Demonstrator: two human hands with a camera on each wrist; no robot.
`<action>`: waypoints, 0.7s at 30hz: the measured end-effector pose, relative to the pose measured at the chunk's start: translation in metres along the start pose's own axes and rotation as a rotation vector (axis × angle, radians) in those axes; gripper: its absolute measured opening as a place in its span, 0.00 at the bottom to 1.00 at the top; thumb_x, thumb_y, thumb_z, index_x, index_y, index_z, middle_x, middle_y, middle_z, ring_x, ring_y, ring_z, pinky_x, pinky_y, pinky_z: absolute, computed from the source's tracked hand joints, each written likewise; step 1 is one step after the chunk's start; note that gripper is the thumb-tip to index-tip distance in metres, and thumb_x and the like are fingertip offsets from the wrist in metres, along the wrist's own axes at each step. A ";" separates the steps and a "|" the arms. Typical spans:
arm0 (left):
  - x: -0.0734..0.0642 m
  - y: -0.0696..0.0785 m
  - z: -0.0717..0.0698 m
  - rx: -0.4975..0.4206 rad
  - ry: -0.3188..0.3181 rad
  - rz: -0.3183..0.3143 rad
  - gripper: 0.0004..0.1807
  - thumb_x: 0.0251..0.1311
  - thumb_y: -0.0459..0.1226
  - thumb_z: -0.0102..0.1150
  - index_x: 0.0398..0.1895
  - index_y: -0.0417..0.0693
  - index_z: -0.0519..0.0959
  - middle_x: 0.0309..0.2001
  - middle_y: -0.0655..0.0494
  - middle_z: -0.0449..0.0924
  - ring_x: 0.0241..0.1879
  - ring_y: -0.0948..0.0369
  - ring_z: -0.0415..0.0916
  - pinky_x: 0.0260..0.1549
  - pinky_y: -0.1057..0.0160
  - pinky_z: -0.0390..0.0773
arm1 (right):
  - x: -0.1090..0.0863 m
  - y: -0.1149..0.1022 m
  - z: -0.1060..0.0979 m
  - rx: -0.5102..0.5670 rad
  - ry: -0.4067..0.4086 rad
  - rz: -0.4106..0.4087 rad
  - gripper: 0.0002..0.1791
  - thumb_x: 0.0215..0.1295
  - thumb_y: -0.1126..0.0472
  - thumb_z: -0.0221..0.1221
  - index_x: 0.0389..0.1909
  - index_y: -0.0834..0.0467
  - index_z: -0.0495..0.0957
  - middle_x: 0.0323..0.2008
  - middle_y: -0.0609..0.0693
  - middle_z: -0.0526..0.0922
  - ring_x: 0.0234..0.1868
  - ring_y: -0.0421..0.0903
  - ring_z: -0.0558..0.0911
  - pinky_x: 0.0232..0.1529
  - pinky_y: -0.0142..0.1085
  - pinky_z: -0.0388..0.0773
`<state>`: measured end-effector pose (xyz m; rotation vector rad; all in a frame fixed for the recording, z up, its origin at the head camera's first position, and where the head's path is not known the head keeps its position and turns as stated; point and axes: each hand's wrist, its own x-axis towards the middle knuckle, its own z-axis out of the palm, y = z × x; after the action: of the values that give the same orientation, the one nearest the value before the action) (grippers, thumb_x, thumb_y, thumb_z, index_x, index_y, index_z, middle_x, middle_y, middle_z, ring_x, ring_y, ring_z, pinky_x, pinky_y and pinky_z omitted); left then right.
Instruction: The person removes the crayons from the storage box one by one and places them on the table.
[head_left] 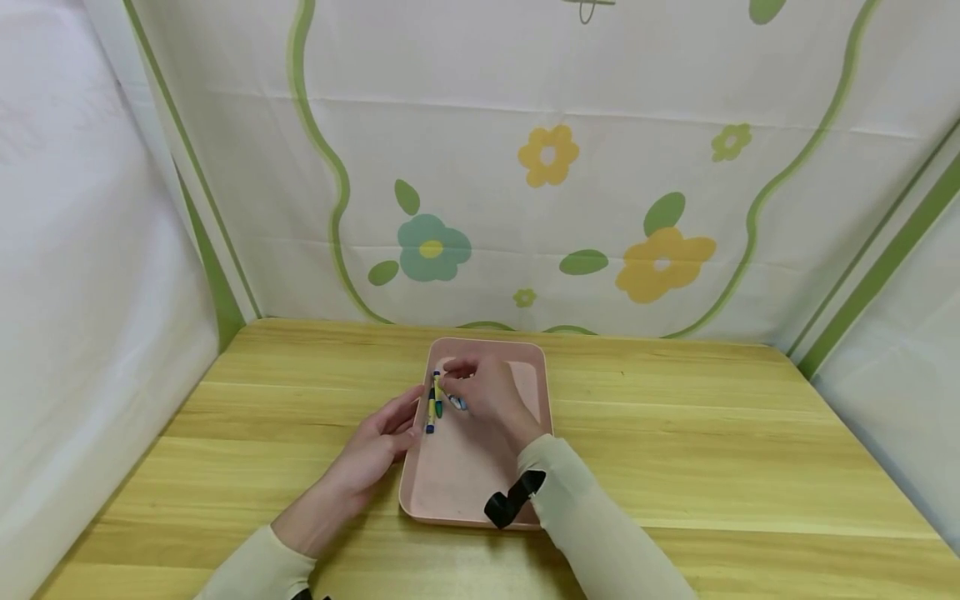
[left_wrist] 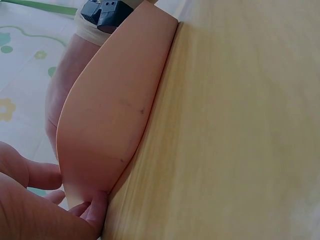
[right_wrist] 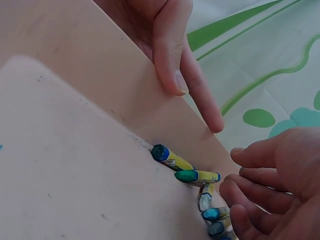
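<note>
Several oil pastels, chunky crayons with yellow wrappers, lie along the left side inside a pink tray (head_left: 465,492). A green-tipped crayon (right_wrist: 197,176) rests against a dark-tipped crayon (right_wrist: 170,157); a white one (right_wrist: 205,197) and a light blue one (right_wrist: 215,214) sit beside them. My right hand (head_left: 483,392) is over this group, its fingers loosely bent and fingertips right at the crayons, with nothing showing in its grasp. My left hand (head_left: 378,446) rests against the tray's left wall from outside, fingers (left_wrist: 45,176) touching near the rim.
The tray stands on a wooden table (head_left: 675,433). A white cloth backdrop (head_left: 480,175) with printed flowers rises behind the table, and white cloth (head_left: 82,292) hangs at the left side. A black strap (head_left: 513,498) circles the right wrist over the sleeve.
</note>
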<state>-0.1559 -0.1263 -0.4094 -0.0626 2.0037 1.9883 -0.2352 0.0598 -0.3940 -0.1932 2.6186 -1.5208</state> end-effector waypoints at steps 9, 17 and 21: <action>0.000 -0.001 -0.002 -0.001 -0.009 0.004 0.34 0.78 0.29 0.49 0.84 0.57 0.61 0.83 0.43 0.61 0.81 0.46 0.61 0.71 0.52 0.71 | 0.003 -0.001 0.003 -0.002 -0.065 0.098 0.17 0.68 0.58 0.71 0.56 0.54 0.88 0.43 0.46 0.91 0.37 0.43 0.85 0.36 0.32 0.80; 0.001 0.000 -0.002 0.004 -0.016 0.007 0.34 0.78 0.31 0.50 0.84 0.56 0.61 0.82 0.43 0.61 0.80 0.46 0.62 0.69 0.55 0.72 | 0.005 -0.002 0.004 -0.014 -0.091 0.080 0.18 0.68 0.60 0.71 0.57 0.54 0.88 0.45 0.47 0.92 0.35 0.41 0.85 0.34 0.31 0.79; 0.000 0.000 -0.002 0.001 -0.032 0.013 0.34 0.78 0.31 0.50 0.84 0.55 0.60 0.83 0.42 0.60 0.81 0.45 0.61 0.70 0.54 0.71 | 0.005 0.000 0.004 -0.024 -0.102 0.056 0.18 0.67 0.61 0.71 0.57 0.53 0.88 0.46 0.47 0.92 0.35 0.42 0.85 0.33 0.32 0.78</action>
<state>-0.1568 -0.1284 -0.4096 -0.0179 1.9904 1.9838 -0.2393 0.0556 -0.3958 -0.1933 2.5418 -1.4235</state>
